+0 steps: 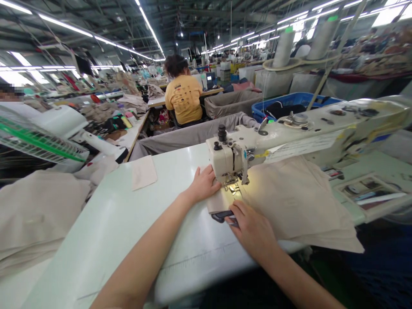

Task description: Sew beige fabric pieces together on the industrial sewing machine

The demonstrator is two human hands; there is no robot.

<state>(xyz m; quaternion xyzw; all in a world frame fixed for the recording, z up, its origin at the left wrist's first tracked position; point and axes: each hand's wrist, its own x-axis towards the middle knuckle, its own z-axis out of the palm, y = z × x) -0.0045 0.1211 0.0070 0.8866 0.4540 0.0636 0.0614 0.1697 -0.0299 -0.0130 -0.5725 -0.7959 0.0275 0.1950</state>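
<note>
A beige fabric piece (286,201) lies under the lit needle area of a white sewing machine (223,159) and spreads to the right over the table edge. My left hand (203,184) rests left of the presser foot, fingers apart, its fingertips at the machine head and the cloth. Just in front of the foot, my right hand (251,223) is closed at the cloth's near edge, around the handle of a dark tool (219,216), perhaps thread snips. The tool's far part lies beneath the fabric edge.
A small beige piece (143,172) lies on the pale green table (128,231). Stacked beige cloth (35,210) is at left, beside a fan (41,137). Beyond the table are a grey cloth-lined bin (180,133), a blue basket (257,109) and a seated person in yellow (184,98).
</note>
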